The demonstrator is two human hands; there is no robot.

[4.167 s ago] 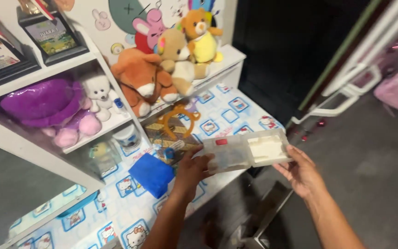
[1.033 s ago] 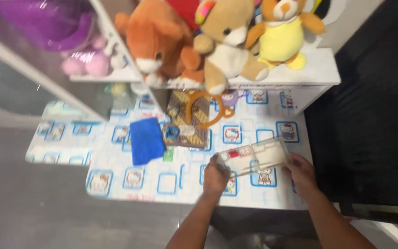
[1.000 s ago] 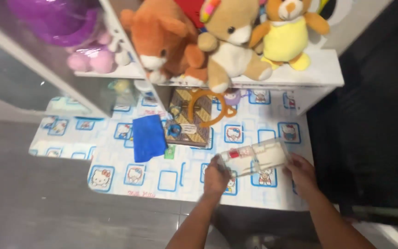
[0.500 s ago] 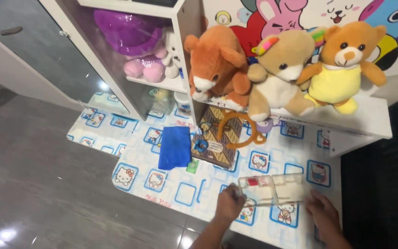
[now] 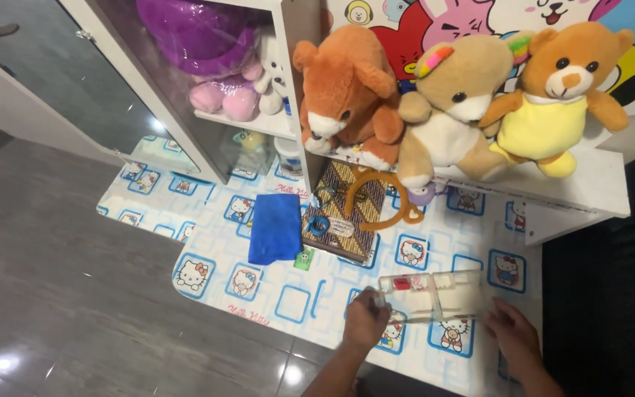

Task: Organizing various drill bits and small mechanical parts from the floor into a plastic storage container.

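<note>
Fingers of both hands clamped on the ends of a long clear plastic compartment box (image 5: 435, 294), left hand (image 5: 365, 327) curled round the near-left corner, right hand (image 5: 512, 337) gripping the right end from below. Held level just above the blue-and-white cartoon-print play mat (image 5: 207, 276), low over its front edge, probably flat like that so whatever sits in the little compartments doesn't slide about. Looks like a red bit in the left compartment and pale stuff in the rest, too small to tell what.

Further back on the mat: folded blue cloth (image 5: 275, 228), right beside a brown patterned flat box (image 5: 343, 220) with an orange hoop headband (image 5: 376, 198) lying partly on top of it. Behind those, white low shelf (image 5: 589, 191) with three plush toys sat in a row, leaning on each other so they stay upright: orange plush fox (image 5: 343, 92), tan teddy bear (image 5: 450, 117), brown bear in a yellow shirt (image 5: 556, 92). White cabinet (image 5: 288, 44) on the left, purple plush (image 5: 200, 33) and a pink one stuffed inside. Grey shiny tile floor (image 5: 53, 294) all around.
</note>
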